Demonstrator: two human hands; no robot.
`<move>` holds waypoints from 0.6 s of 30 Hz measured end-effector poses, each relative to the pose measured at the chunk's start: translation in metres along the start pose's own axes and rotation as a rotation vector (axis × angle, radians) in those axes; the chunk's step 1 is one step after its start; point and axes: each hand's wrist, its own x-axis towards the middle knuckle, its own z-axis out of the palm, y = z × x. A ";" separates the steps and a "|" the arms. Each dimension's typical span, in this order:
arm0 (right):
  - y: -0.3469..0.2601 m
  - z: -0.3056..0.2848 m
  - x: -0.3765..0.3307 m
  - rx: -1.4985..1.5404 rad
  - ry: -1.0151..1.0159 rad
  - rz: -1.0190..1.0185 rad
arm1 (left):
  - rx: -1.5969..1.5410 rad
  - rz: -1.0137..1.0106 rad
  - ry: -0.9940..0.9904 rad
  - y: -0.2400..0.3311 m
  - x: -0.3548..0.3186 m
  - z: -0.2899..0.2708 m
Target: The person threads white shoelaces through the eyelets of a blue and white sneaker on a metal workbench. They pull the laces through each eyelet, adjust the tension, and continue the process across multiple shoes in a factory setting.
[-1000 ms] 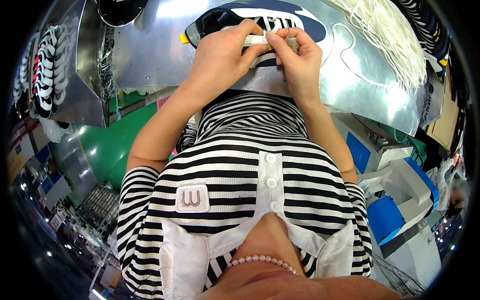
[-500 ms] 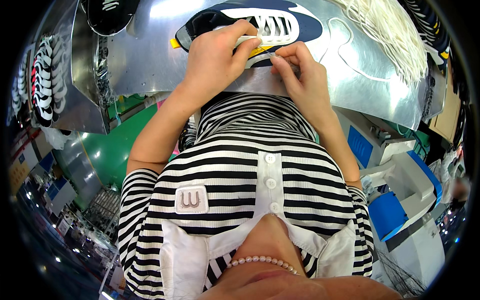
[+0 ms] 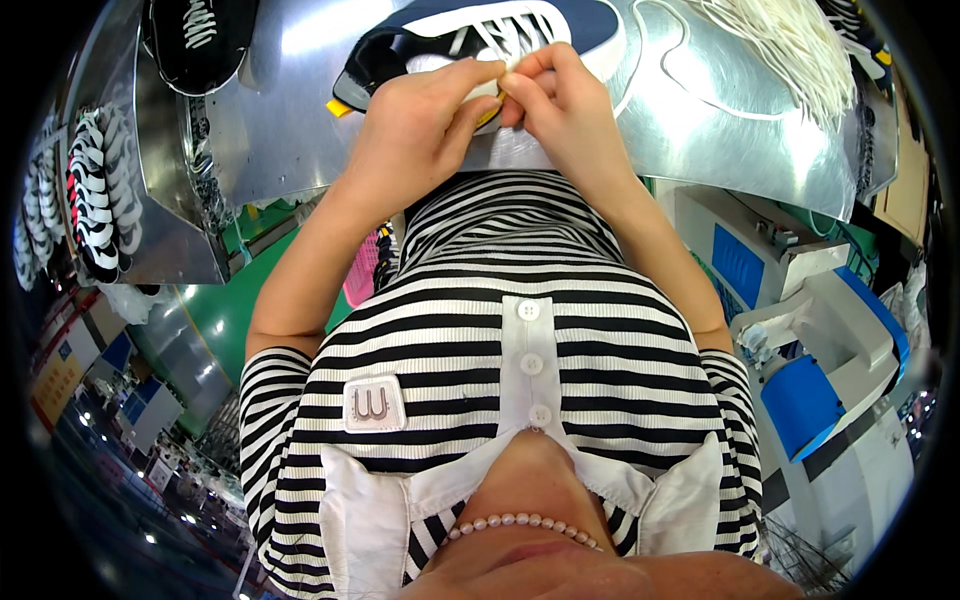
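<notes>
A navy and white sneaker (image 3: 596,32) with a yellow heel tab lies on its side at the top of the view, toe to the right. White lace (image 3: 520,38) crosses its opening. My left hand (image 3: 420,125) pinches thumb and forefinger at the near eyelet edge of the sneaker. Close against those fingertips, my right hand (image 3: 568,110) is closed in a pinch on what looks like the shoelace; the tip is hidden by the fingers. A loose white strand (image 3: 632,70) passes behind my right hand.
A shiny metal bench (image 3: 275,130) carries the work. On its right lies a heap of white laces (image 3: 790,60); at the upper left, a black shoe (image 3: 200,40). More shoes (image 3: 95,190) are racked at the left. A grey and blue machine (image 3: 830,360) stands to my right.
My right hand has moved left and up until its fingertips meet those of my left hand. The gap with a thin strand between them has closed. The sneaker sits slightly higher and further left in view.
</notes>
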 end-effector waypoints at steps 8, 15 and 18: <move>-0.020 -0.043 -0.007 -0.491 -0.231 -0.171 | -0.033 -0.174 -0.056 0.002 -0.007 0.000; 0.007 -0.040 0.032 -0.298 0.136 -0.423 | -0.104 -0.034 -0.167 0.005 0.007 0.000; 0.015 -0.029 0.039 -0.377 0.249 -0.486 | 0.072 -0.108 -0.331 0.005 0.006 -0.015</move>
